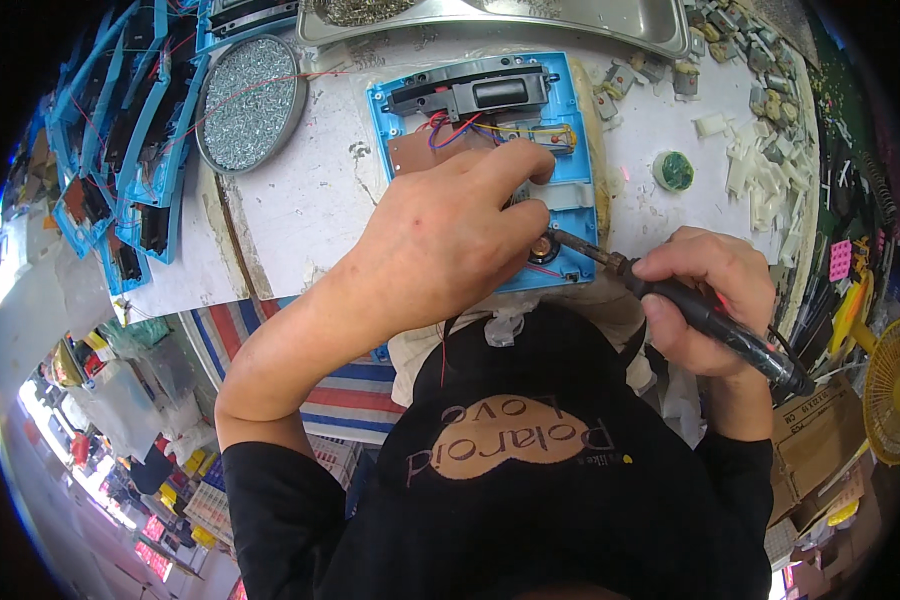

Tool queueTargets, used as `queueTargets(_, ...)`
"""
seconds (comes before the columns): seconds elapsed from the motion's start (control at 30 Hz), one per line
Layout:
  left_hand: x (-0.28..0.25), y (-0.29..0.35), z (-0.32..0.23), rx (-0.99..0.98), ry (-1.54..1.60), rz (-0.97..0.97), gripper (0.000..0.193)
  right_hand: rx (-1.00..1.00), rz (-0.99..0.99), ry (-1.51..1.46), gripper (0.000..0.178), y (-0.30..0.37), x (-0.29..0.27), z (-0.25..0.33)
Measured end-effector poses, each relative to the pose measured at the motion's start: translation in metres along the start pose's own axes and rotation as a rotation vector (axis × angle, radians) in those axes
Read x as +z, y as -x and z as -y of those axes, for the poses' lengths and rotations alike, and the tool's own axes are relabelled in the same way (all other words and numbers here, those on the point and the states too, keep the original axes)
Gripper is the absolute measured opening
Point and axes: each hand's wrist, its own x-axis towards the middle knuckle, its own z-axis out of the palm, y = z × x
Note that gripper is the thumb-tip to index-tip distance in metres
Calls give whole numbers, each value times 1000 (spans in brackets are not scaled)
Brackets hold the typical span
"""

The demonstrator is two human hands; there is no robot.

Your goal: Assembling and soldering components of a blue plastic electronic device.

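Note:
A blue plastic housing (582, 226) lies on the bench in front of me. It holds a black curved part (470, 92), a brown circuit board (415, 152) and red, blue and yellow wires. My left hand (450, 230) reaches across it with bent fingers, which hide part of the inside and whatever they pinch. In my right hand (715, 285) is a soldering iron (710, 325) with a black handle. Its tip points left, close beside my left fingers and a small round copper-centred part (543, 248) at the housing's near edge; contact cannot be made out.
Several similar blue housings (155, 130) stand stacked at the left, beside a round dish of small metal pieces (250, 105). A steel tray (530, 22) lies at the back. To the right are a green-filled round container (673, 171) and loose white plastic parts (770, 185).

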Motion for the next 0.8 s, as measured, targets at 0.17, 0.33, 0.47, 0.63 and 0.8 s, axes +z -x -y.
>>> queueTargets(0.17, 1, 1, 1, 6, -11, -2, 20, -16, 17, 28, 23, -10, 1, 12)
queueTargets(0.33, 2, 0, 2, 19, 2, -11, 20, -1, 9, 29, 23, -11, 2, 14)
queueTargets(0.47, 0, -1, 1, 21, 4, -5, 20, -11, 61, -19, 25, -10, -9, 9)
queueTargets(0.63, -1, 0, 1, 26, -14, 18, 19, 157, 23, -87, 29, 5, -27, 15)
queueTargets(0.8, -4, 0, 1, 29, -43, 38, 18, 233, -145, -84, 32, 25, -46, 26)
